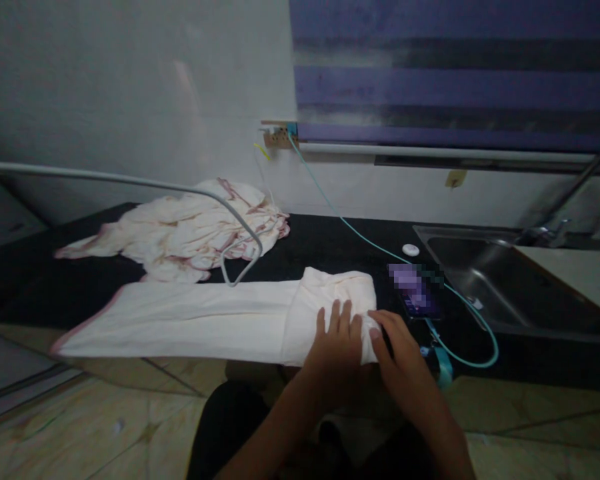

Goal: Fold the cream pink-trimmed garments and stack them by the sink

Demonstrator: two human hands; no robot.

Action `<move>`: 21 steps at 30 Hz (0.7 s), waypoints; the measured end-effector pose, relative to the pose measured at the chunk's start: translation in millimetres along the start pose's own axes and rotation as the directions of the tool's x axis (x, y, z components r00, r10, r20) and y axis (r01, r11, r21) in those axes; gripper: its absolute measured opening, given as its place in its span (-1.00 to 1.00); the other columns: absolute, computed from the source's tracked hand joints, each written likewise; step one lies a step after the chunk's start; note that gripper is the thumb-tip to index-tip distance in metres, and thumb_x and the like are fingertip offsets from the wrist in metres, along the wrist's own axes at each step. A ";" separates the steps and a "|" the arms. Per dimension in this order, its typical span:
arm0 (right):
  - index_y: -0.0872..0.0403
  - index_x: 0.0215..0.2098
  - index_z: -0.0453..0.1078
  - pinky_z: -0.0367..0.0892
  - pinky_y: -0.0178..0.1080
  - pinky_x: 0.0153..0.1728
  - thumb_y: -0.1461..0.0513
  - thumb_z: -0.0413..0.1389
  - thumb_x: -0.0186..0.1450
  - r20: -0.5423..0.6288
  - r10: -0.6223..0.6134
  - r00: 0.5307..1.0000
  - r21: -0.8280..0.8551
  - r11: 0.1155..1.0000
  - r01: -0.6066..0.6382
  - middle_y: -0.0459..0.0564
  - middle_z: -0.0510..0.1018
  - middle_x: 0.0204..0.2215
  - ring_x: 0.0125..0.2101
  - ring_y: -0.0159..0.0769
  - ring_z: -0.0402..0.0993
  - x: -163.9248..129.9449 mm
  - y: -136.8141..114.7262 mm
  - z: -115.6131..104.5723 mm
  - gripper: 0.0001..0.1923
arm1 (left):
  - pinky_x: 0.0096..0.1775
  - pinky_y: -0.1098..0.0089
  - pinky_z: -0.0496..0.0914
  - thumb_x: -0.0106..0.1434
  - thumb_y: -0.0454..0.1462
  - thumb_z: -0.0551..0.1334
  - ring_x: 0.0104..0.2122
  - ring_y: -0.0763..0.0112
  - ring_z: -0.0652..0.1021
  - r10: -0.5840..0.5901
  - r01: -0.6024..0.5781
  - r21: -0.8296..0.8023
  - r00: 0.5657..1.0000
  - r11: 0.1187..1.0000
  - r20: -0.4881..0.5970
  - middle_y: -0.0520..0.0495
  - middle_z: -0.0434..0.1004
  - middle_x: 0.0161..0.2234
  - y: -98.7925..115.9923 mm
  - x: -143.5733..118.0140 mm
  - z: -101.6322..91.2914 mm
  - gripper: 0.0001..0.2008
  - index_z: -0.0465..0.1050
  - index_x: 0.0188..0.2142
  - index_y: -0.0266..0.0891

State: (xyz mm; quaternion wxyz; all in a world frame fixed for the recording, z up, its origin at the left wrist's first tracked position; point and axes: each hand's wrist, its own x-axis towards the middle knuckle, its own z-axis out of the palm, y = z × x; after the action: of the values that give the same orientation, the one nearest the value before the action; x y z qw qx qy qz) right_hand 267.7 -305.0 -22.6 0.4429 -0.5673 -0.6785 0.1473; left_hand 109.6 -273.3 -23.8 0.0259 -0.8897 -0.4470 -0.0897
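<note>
A long white cloth (195,320) with a pink edge at its left end lies along the front of the dark counter. Its right end is folded over into a thicker part (325,293). My left hand (336,340) rests flat on that folded part, fingers spread. At the fold's right edge, my right hand (397,343) has its thumb and fingers closed about the cloth; part of its grip is hidden. Behind lies a crumpled heap of white cloth (180,233) with pink edging.
A phone (413,290) on a teal cable (350,225) lies right of my hands, near a small white round object (410,250). Farther right is a steel sink (510,287) with a faucet (540,233). A grey cable (180,187) loops across the left. The socket (280,135) is on the wall.
</note>
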 end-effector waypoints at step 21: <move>-0.02 0.06 0.51 0.41 0.08 0.14 -0.08 0.18 0.30 -0.053 0.622 0.781 0.886 0.390 -0.251 0.09 0.60 0.11 0.15 -0.04 0.51 12.3 20.0 -13.5 -0.52 | 0.42 -0.02 0.08 0.37 -0.26 0.09 0.41 0.18 0.21 0.062 -0.187 -0.632 0.975 0.752 -0.214 -0.17 0.22 0.40 27.8 38.0 5.8 -0.37 0.15 0.42 -0.23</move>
State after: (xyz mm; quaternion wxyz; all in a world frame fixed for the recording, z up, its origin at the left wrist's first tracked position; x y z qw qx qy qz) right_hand 291.2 -291.8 -23.7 0.7238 -0.4576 -0.2415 0.4566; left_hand 154.9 -259.2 -21.6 -0.2372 -0.8594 -0.3238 -0.3167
